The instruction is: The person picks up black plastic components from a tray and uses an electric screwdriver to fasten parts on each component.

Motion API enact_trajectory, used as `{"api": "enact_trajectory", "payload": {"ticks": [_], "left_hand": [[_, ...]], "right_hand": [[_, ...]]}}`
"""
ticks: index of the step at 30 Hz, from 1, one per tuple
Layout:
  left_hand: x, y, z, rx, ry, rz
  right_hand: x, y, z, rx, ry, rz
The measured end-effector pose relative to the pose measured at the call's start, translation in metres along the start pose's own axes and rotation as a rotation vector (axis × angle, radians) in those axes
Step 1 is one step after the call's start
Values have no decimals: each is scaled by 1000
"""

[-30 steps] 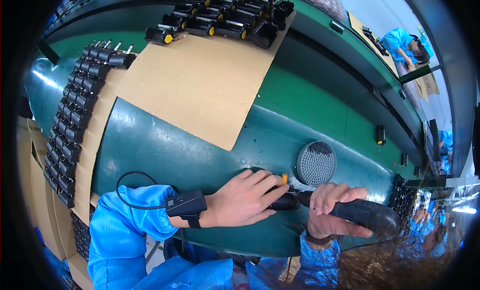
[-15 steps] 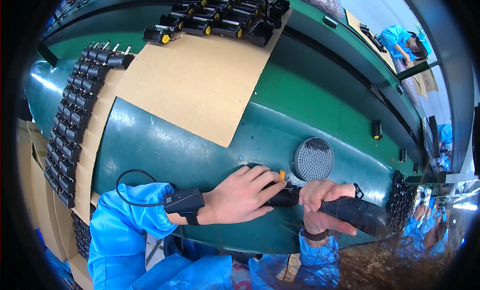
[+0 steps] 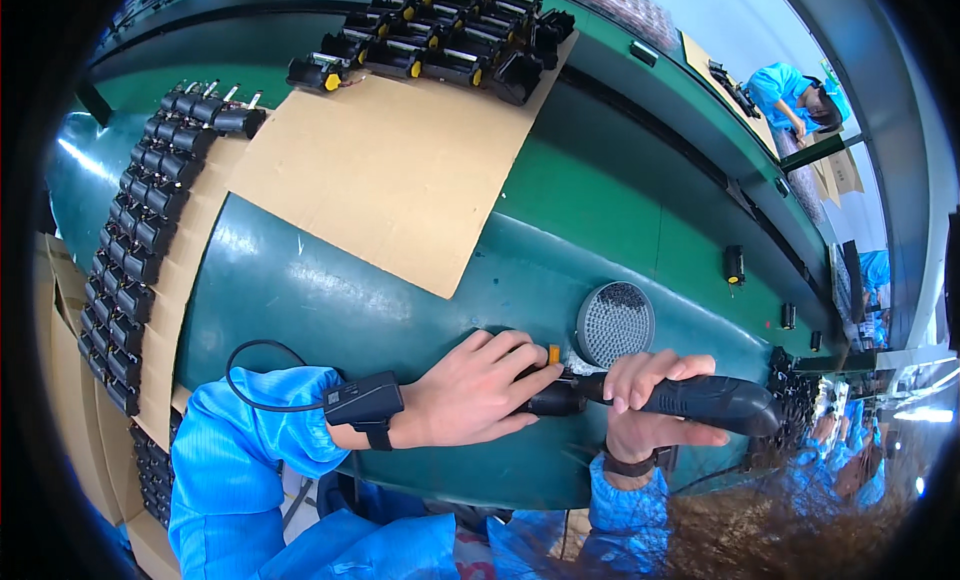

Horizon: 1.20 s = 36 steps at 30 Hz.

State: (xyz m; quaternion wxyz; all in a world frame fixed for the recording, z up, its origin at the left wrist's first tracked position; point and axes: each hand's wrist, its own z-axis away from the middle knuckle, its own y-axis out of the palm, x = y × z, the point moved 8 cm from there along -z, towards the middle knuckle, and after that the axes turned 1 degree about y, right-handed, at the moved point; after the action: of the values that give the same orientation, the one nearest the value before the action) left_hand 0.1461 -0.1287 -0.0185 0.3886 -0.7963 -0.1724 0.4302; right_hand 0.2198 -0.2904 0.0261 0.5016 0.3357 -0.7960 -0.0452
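Observation:
My left hand [image 3: 478, 388] lies over a black cylindrical part [image 3: 556, 404] on the green table, its fingers curled around the part. A small yellow piece [image 3: 553, 354] sticks out by the fingertips. My right hand [image 3: 638, 412] grips a black power screwdriver [image 3: 735, 404], which lies nearly level with its nose toward the part. Where the nose meets the part, my fingers and the dark surfaces hide the exact contact. Just beyond both hands stands a round grey dish [image 3: 650, 330] with a dimpled bottom and small dark pieces gathered at its far side.
Rows of black parts [image 3: 150, 225] stand on cardboard along the left. More black parts with yellow ends [image 3: 460, 65] cover the far end of a cardboard sheet [image 3: 370, 180]. A few single parts [image 3: 735, 265] lie at right. Co-workers in blue [image 3: 785, 95] sit farther off.
The screwdriver's rear end has swung up, so the tool is closer to level. My left hand keeps its hold on the black part. The whole view has shifted slightly.

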Motion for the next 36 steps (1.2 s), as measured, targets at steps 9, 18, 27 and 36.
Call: {"api": "enact_trajectory", "payload": {"ticks": [9, 18, 27, 36], "left_hand": [[1, 1, 0, -4, 12, -23], [2, 3, 1, 10, 15, -22], [2, 2, 2, 5, 13, -15], [2, 3, 2, -2, 25, -28]], "right_hand": [[38, 19, -17, 28, -196, 128], [-3, -62, -38, -328, -62, 231], [-7, -60, -39, -351, -59, 230], [-8, -58, -38, -331, -50, 227]]}}
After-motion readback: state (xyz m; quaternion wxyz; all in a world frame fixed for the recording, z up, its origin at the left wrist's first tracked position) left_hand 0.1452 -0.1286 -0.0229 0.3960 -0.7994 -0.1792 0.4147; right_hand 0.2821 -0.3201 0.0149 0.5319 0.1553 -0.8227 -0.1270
